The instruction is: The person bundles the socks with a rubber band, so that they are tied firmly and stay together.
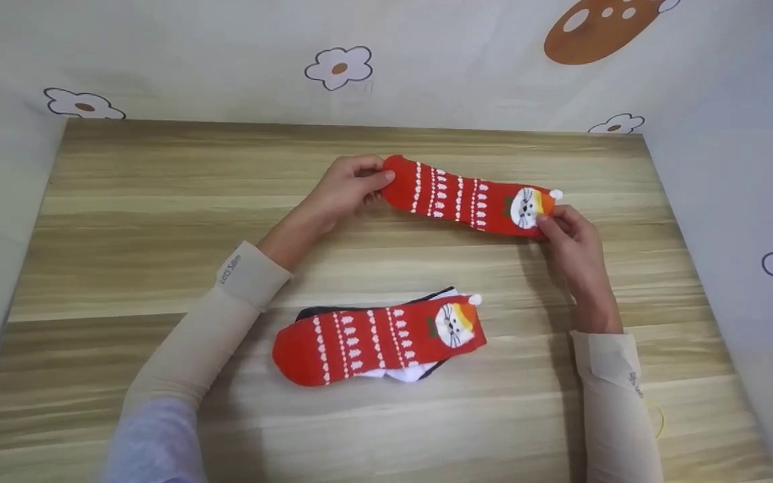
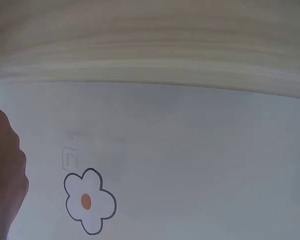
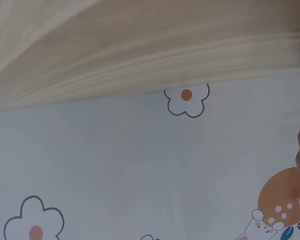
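A red sock point(image 1: 450, 196) with white rows of hearts and trees is stretched between both hands over the far part of the table. My left hand point(image 1: 348, 189) pinches its toe end between thumb and fingers. At the cuff, beside the white cat face and pompom, my right hand point(image 1: 576, 245) grips the other end. A matching red sock point(image 1: 359, 345) lies flat nearer to me, toe to the left. Under it, white and dark cloth point(image 1: 412, 373) sticks out along both sides. Each wrist view catches only a hand's edge, with no sock in it.
The wood-grain table point(image 1: 158, 221) is bounded by pale walls point(image 1: 212, 60) printed with flowers, at the back and both sides. A thin yellow loop point(image 1: 660, 422) lies by the right sleeve.
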A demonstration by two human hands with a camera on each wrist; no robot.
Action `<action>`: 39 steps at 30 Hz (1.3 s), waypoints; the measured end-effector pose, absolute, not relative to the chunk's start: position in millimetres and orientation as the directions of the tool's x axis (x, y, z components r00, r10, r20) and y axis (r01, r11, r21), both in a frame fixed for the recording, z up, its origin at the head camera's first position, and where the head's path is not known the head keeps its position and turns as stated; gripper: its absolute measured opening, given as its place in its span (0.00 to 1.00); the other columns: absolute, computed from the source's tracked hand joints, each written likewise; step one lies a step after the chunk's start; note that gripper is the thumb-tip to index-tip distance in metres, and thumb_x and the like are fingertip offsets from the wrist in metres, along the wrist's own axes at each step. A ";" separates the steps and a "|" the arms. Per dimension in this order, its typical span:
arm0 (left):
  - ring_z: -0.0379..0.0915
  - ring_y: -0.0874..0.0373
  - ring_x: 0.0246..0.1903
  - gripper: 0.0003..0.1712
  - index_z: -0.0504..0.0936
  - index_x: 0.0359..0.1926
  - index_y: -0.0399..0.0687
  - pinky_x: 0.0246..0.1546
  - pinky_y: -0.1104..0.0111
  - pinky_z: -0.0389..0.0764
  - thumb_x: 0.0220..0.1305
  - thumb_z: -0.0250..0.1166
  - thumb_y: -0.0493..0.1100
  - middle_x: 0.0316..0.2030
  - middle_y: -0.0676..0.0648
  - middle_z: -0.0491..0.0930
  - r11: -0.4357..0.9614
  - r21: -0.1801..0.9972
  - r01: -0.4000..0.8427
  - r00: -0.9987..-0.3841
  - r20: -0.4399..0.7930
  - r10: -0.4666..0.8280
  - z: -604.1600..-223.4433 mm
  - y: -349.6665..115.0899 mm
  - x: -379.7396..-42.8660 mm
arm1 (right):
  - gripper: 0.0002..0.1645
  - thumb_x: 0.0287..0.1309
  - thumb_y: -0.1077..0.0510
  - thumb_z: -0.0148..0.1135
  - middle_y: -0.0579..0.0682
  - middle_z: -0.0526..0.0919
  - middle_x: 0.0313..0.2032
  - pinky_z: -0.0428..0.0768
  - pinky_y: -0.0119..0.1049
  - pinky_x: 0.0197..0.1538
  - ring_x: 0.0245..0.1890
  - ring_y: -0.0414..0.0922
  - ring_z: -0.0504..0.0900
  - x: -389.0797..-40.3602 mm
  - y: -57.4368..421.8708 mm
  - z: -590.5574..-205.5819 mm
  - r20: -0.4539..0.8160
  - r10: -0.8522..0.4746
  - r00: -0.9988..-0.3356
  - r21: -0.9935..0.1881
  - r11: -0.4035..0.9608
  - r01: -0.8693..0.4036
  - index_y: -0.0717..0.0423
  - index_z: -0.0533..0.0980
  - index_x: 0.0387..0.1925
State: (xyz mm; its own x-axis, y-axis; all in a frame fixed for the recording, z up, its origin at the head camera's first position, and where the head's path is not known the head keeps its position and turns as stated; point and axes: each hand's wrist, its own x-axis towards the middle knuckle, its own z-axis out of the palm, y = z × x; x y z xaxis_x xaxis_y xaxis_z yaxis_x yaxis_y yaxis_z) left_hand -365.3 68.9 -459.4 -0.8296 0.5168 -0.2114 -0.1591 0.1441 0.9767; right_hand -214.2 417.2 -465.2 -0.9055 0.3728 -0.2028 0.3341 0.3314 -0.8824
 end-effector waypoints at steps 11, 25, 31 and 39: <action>0.73 0.51 0.35 0.12 0.86 0.51 0.45 0.36 0.66 0.77 0.73 0.64 0.44 0.36 0.50 0.82 0.081 0.982 -0.172 -0.852 -0.190 0.489 -461.9 41.7 -352.7 | 0.12 0.73 0.51 0.61 0.42 0.81 0.42 0.77 0.25 0.48 0.45 0.39 0.77 -229.4 407.6 -468.5 -0.108 0.319 -0.942 -0.940 0.277 0.202 0.56 0.77 0.45; 0.73 0.49 0.34 0.13 0.90 0.45 0.44 0.39 0.63 0.77 0.73 0.65 0.48 0.31 0.51 0.82 0.084 0.988 -0.126 -0.884 -0.151 0.443 -453.7 22.0 -336.6 | 0.15 0.71 0.51 0.64 0.46 0.85 0.36 0.83 0.29 0.40 0.31 0.41 0.81 -232.4 405.5 -463.7 -0.102 0.226 -0.969 -0.970 0.192 0.147 0.60 0.77 0.46; 0.73 0.51 0.34 0.13 0.90 0.48 0.46 0.36 0.64 0.76 0.73 0.65 0.47 0.30 0.52 0.81 0.109 0.992 -0.062 -0.874 -0.107 0.475 -440.6 44.7 -342.7 | 0.14 0.69 0.55 0.66 0.47 0.84 0.32 0.84 0.29 0.40 0.28 0.42 0.80 -224.3 423.0 -451.4 -0.072 0.284 -0.956 -0.987 0.120 0.109 0.63 0.76 0.43; 0.67 0.50 0.29 0.12 0.89 0.38 0.45 0.31 0.68 0.70 0.73 0.65 0.47 0.27 0.41 0.75 0.116 0.993 -0.020 -0.846 -0.079 0.528 -434.5 49.9 -338.5 | 0.09 0.70 0.61 0.64 0.49 0.84 0.29 0.84 0.30 0.38 0.25 0.44 0.79 -214.1 426.0 -451.0 -0.048 0.332 -0.942 -0.994 0.078 0.078 0.65 0.77 0.40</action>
